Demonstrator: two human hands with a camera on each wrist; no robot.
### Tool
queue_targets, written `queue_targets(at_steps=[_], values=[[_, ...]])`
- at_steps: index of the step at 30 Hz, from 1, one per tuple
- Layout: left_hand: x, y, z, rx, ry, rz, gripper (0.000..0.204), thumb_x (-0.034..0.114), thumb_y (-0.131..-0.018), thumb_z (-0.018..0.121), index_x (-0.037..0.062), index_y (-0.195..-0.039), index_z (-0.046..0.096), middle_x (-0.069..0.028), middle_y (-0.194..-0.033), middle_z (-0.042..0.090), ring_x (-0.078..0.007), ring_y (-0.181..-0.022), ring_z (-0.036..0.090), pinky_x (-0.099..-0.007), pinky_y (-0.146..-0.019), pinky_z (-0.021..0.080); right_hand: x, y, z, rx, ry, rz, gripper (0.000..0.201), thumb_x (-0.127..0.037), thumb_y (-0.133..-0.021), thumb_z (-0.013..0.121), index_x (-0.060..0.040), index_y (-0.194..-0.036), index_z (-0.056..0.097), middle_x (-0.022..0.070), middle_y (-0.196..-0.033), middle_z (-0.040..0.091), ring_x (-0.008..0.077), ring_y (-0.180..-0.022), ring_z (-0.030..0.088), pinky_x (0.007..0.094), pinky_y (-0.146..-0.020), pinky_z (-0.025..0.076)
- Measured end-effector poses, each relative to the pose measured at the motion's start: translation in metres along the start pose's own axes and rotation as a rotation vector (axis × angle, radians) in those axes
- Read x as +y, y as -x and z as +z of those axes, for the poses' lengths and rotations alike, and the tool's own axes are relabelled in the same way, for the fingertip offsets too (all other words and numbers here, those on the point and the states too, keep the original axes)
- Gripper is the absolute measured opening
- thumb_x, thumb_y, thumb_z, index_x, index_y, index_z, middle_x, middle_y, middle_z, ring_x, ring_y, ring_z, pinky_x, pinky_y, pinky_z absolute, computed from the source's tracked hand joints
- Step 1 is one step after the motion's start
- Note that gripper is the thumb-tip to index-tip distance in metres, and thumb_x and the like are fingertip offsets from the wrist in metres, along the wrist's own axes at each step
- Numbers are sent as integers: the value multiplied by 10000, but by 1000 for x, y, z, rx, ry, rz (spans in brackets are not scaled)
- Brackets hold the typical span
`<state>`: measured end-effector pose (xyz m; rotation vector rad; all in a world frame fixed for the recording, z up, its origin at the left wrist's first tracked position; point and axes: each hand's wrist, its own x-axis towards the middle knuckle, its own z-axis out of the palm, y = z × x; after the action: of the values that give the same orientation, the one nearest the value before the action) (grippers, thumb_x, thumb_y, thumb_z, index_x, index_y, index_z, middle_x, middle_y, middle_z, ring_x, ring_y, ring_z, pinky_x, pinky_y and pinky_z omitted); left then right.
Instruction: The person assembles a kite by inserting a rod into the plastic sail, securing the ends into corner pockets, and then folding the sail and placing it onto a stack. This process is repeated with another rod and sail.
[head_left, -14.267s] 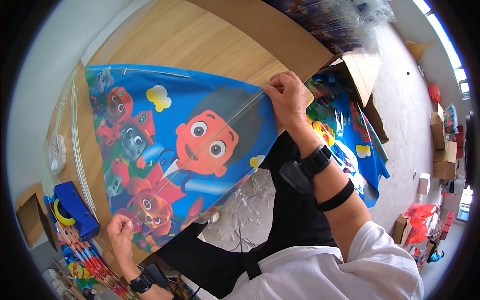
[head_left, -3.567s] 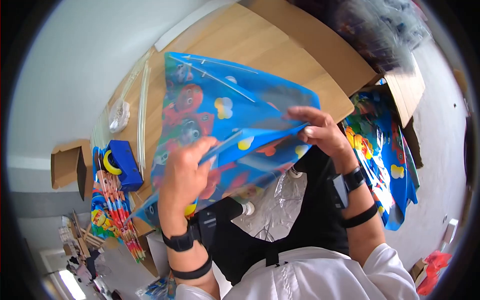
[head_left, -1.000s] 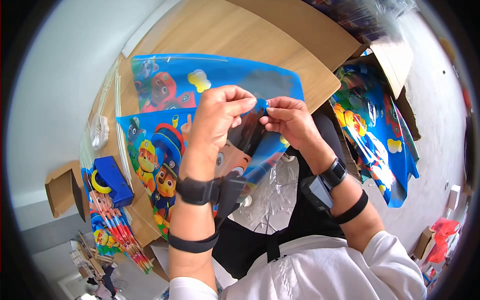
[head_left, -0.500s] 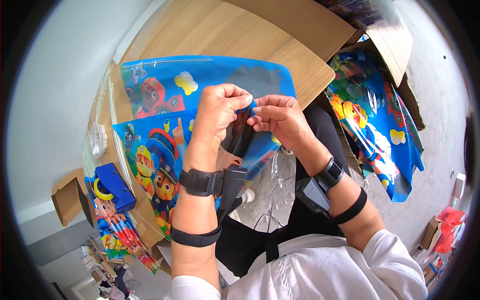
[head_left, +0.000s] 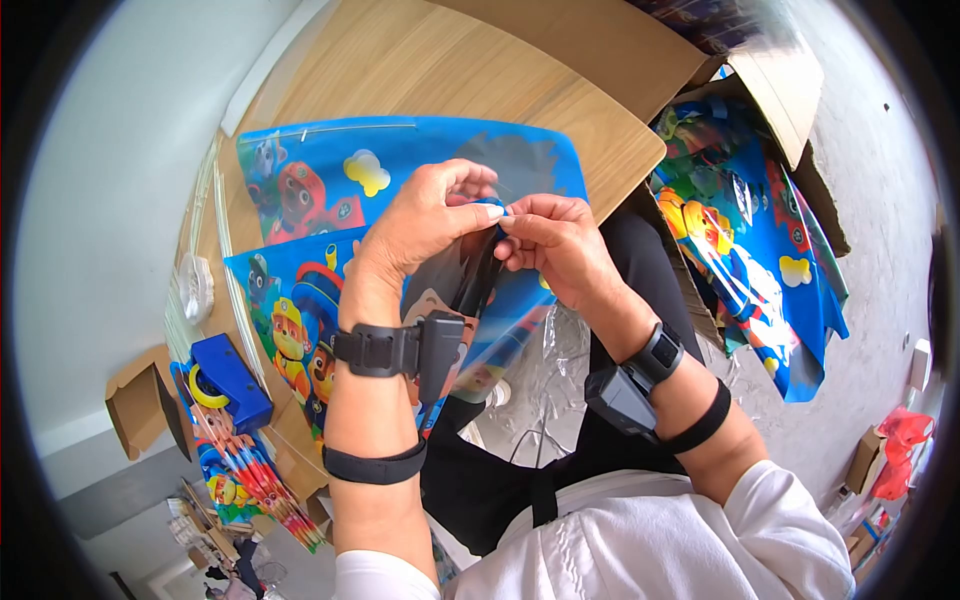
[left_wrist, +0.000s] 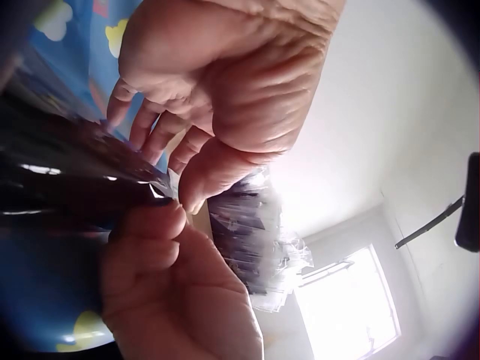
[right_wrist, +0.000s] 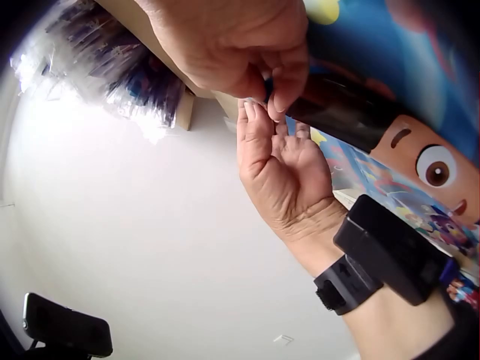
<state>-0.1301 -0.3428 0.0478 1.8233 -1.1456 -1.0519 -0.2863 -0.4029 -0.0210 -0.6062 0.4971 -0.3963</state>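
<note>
A blue cartoon-printed kite (head_left: pixel 288 290) lies on the wooden table, part of it folded over so the bright printed side shows. Its paler back (head_left: pixel 300 195) carries a thin rod along the top edge. At the dark tip in the middle, my right hand (head_left: pixel 560 245) pinches the edge between thumb and bent fingers. My left hand (head_left: pixel 415 220) meets it there, thumb tip against the right fingertips. In the left wrist view the left fingers (left_wrist: pixel 154 131) lie behind the dark kite edge. The right wrist view shows the right hand (right_wrist: pixel 240 45) above the left. The pinched spot is mostly hidden.
A blue tape dispenser (head_left: pixel 230 385) with yellow tape stands at the table's left edge, near thin white rods (head_left: pixel 223 200) and a white bundle (head_left: pixel 193 287). More printed sheets (head_left: pixel 735 230) hang from an open cardboard box at right. Clear plastic (head_left: pixel 545 380) lies on the floor below.
Earlier the kite lay spread with its back up; part has since been folded over. In the last half second my left thumb has straightened and its fingers loosened, while the right keeps its pinch.
</note>
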Motion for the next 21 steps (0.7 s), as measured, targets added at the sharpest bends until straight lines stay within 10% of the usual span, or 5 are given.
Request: queue_targets(at_steps=[4,13,19,21], values=[[4,-8,-11,-254,23,-125,196,157,-740,700,0,-841,640,-16,-782,623,-73,-721,538,-231,-692,450,-1,2,1,12,-12,9,95,-77,-862,615,10,-827,630,58,-712,618,122,-613,626,227,-549,506],[5,-2,-4,-129,24,-124,93,25,-712,682,-2,-673,601,20,-620,540,-45,-601,463,-225,-527,388,-5,10,9,137,168,-45,88,-78,-850,640,6,-825,627,36,-684,612,94,-598,608,208,-502,474],[5,3,0,-38,14,-112,106,12,-683,702,-14,-663,602,18,-604,537,-46,-575,460,-224,-501,377,-3,12,11,314,892,-979,117,-3,-800,646,-16,-915,643,83,-824,609,181,-694,610,278,-596,481],[6,4,2,-27,11,-109,109,12,-678,706,-15,-661,602,17,-600,536,-47,-571,461,-225,-499,377,-4,14,16,294,916,-904,167,11,-779,645,-29,-942,652,106,-901,584,252,-776,605,309,-648,492]])
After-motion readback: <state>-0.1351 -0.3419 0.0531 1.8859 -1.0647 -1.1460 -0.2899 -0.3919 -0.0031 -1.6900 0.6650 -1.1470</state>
